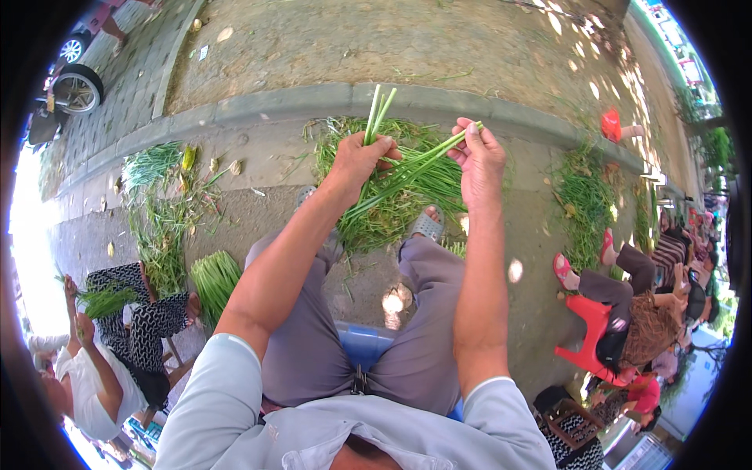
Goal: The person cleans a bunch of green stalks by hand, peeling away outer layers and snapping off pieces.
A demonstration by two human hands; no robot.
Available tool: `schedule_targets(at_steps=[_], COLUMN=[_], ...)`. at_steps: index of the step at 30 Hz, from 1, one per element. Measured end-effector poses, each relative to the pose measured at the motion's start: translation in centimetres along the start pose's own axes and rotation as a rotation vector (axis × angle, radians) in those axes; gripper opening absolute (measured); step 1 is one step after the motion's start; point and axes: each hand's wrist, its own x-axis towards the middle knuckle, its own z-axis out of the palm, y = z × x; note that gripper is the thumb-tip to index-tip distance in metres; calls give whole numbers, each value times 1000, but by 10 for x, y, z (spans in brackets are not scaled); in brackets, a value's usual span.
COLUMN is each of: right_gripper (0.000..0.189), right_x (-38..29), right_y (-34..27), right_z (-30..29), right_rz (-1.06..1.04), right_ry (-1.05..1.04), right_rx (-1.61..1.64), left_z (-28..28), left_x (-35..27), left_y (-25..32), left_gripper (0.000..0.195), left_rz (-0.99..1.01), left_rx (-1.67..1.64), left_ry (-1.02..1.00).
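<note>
My left hand (367, 154) grips a few long green stalks (379, 111), likely garlic scapes or chives, their pale ends sticking up past the fist. Level with it on the right, my right hand (479, 147) pinches the tips of a few more green stems (432, 154) between thumb and fingers. Those stems slant down and left, passing under my left hand. Below both hands lies a heap of green stalks and trimmed leaves (376, 220) on the pavement, between my feet in grey clogs (427, 223).
A stone kerb (311, 100) runs behind the heap. Upright cut bundles (216, 285) stand by my left leg, with leaf scraps (158, 235) beyond. A seated person (94, 376) on the left holds greens. More people sit on the right, one on a red plastic stool (590, 335).
</note>
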Motion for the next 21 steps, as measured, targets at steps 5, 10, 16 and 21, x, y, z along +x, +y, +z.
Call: schedule_targets(at_steps=[5, 10, 16, 21], right_gripper=[24, 24, 25, 25], right_x=[-3, -6, -9, -10], right_y=[-3, -3, 1, 0], right_z=[0, 9, 16, 20], right_rz=[13, 18, 1, -2], right_ry=[-48, -121, -191, -200], right_rx=[11, -12, -51, -49], left_z=[2, 8, 19, 18], left_x=[-6, -7, -12, -15], left_y=[10, 9, 5, 9], left_gripper=[21, 30, 33, 27], left_rz=[-30, 3, 24, 80], left_rx=[-23, -15, 24, 43], left_ry=[-37, -183, -330, -314])
